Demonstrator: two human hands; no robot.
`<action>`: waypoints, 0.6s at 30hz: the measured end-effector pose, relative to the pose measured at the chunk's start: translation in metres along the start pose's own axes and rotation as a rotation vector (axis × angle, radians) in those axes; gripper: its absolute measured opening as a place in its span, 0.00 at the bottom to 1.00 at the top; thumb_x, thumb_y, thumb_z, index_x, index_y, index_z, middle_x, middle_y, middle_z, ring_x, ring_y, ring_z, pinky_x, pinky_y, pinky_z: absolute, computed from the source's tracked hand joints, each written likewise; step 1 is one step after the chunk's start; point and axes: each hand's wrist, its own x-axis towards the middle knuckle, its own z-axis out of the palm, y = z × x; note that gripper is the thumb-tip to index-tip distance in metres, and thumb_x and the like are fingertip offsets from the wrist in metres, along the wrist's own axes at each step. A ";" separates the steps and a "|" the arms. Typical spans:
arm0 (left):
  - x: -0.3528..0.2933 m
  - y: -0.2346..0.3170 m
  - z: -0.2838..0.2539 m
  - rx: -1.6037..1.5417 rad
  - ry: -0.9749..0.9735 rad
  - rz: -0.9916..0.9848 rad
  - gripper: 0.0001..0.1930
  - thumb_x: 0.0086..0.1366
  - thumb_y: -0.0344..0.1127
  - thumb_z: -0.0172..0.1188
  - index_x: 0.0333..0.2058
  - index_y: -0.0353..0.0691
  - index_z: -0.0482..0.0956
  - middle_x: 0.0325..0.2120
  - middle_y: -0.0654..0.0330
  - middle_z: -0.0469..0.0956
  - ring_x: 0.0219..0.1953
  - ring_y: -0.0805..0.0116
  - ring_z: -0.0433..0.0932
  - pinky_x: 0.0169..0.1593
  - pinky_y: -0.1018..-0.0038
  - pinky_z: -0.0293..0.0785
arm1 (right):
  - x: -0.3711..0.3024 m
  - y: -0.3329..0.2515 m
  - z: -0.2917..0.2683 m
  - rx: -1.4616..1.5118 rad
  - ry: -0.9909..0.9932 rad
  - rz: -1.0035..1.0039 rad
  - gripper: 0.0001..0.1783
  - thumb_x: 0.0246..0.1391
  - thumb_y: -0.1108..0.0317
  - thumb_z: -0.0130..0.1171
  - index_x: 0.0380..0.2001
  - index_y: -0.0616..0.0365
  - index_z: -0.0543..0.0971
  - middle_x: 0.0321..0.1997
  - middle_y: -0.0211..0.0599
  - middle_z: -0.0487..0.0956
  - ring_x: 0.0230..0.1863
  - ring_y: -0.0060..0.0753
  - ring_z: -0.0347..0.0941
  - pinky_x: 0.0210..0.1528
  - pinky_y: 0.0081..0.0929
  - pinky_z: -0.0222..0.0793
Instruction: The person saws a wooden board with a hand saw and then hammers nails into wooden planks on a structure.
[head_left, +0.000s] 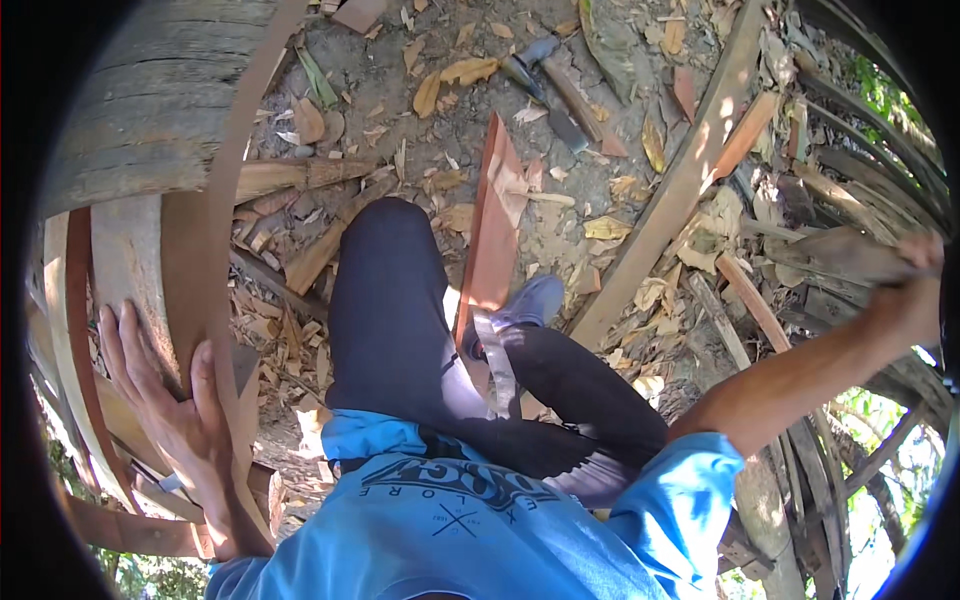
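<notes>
My left hand (pixel 165 400) lies with its fingers stretched along the pale face of a wooden plank (pixel 130 245), its thumb apart near the plank's brown side. Out at the far right, my right hand (pixel 918 262) is raised and closed round the dark handle of a broad, blade-like tool (pixel 845 255). Motion smears that tool, so its exact kind is unclear. A reddish wooden board (pixel 490 225) slants upward from between my legs. Beside my bent knee, a grey, shiny strip (pixel 494 360) lies across the board's near end.
On the leaf-strewn ground ahead lie a hammer (pixel 572 92) and a dark-handled chisel-like tool (pixel 548 100). A long beam (pixel 660 210) runs diagonally to the right of my foot. A thick weathered timber (pixel 160 100) stands at upper left. Stacked sticks and slats (pixel 800 440) border the right side.
</notes>
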 end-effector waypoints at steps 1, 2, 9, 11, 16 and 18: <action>0.002 0.001 0.001 -0.015 -0.001 0.008 0.36 0.70 0.42 0.65 0.72 0.41 0.62 0.73 0.44 0.56 0.75 0.45 0.56 0.75 0.52 0.55 | 0.004 0.012 -0.016 -0.008 0.001 0.003 0.26 0.76 0.56 0.33 0.38 0.67 0.74 0.21 0.40 0.72 0.18 0.30 0.70 0.12 0.20 0.72; 0.003 0.003 0.004 -0.020 -0.005 0.013 0.36 0.70 0.42 0.65 0.72 0.41 0.62 0.73 0.44 0.56 0.75 0.45 0.56 0.75 0.52 0.55 | 0.001 0.031 -0.032 -0.239 0.191 0.038 0.17 0.71 0.64 0.41 0.40 0.65 0.77 0.24 0.41 0.75 0.21 0.29 0.73 0.19 0.23 0.74; 0.004 -0.005 -0.001 0.093 -0.018 0.059 0.37 0.69 0.40 0.65 0.72 0.39 0.61 0.73 0.43 0.57 0.75 0.43 0.55 0.76 0.50 0.52 | -0.429 0.168 0.161 -0.178 -0.252 1.402 0.27 0.67 0.54 0.57 0.18 0.61 0.72 0.12 0.33 0.70 0.10 0.31 0.69 0.12 0.34 0.61; -0.001 -0.006 -0.005 0.061 -0.022 0.067 0.38 0.68 0.42 0.66 0.72 0.38 0.62 0.73 0.43 0.57 0.75 0.42 0.55 0.75 0.49 0.52 | -0.435 0.163 0.168 -0.184 -0.199 1.363 0.25 0.67 0.54 0.58 0.21 0.63 0.73 0.12 0.32 0.70 0.10 0.29 0.67 0.12 0.33 0.61; 0.017 0.010 0.007 0.073 0.005 0.113 0.38 0.68 0.45 0.66 0.72 0.40 0.63 0.73 0.43 0.59 0.75 0.41 0.56 0.75 0.49 0.52 | -0.460 0.195 0.148 -0.530 -0.100 1.062 0.25 0.69 0.47 0.56 0.41 0.63 0.76 0.19 0.33 0.73 0.15 0.27 0.70 0.17 0.32 0.66; 0.002 -0.009 -0.002 0.169 -0.032 0.112 0.38 0.68 0.45 0.66 0.72 0.40 0.63 0.72 0.43 0.59 0.75 0.41 0.56 0.75 0.49 0.52 | -0.349 0.146 0.141 -0.337 -0.259 1.374 0.24 0.70 0.49 0.54 0.44 0.65 0.75 0.26 0.42 0.80 0.26 0.36 0.80 0.30 0.36 0.76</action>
